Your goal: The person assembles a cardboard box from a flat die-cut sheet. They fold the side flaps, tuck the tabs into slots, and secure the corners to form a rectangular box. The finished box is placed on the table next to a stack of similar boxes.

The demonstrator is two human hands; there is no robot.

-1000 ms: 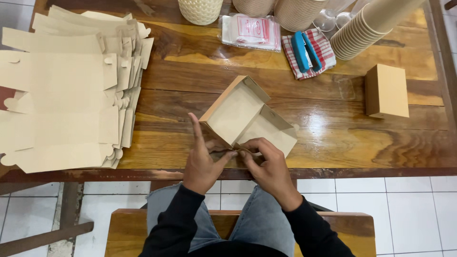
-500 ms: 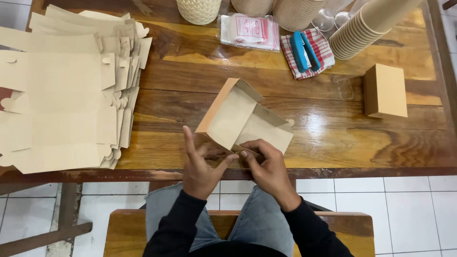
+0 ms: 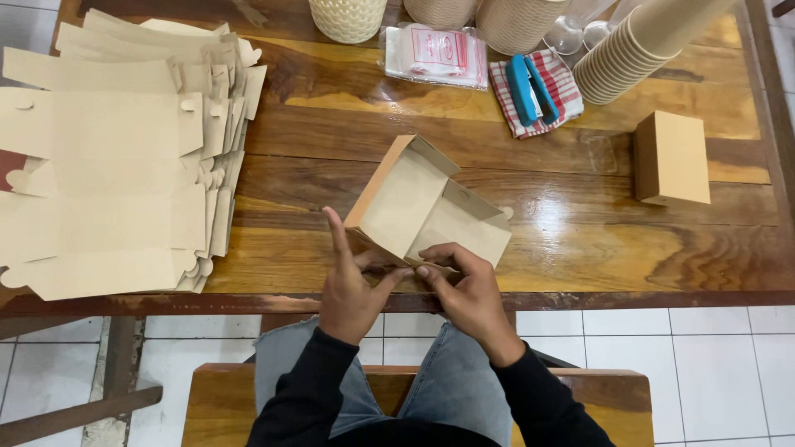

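Note:
A half-folded brown cardboard box stands tilted on the wooden table near its front edge, open side facing me. My left hand grips its near left corner, index finger raised along the side wall. My right hand pinches the box's near bottom flap, fingertips meeting those of the left hand. Both wrists wear black sleeves.
A thick stack of flat unfolded box blanks covers the table's left side. A finished closed box lies at the right. At the back are a blue stapler on a striped cloth, a plastic packet, stacked paper cups and a woven cup.
The box has been tipped slightly more upright and turned a little left. Both hands stay at its near edge, fingers working the bottom flap.

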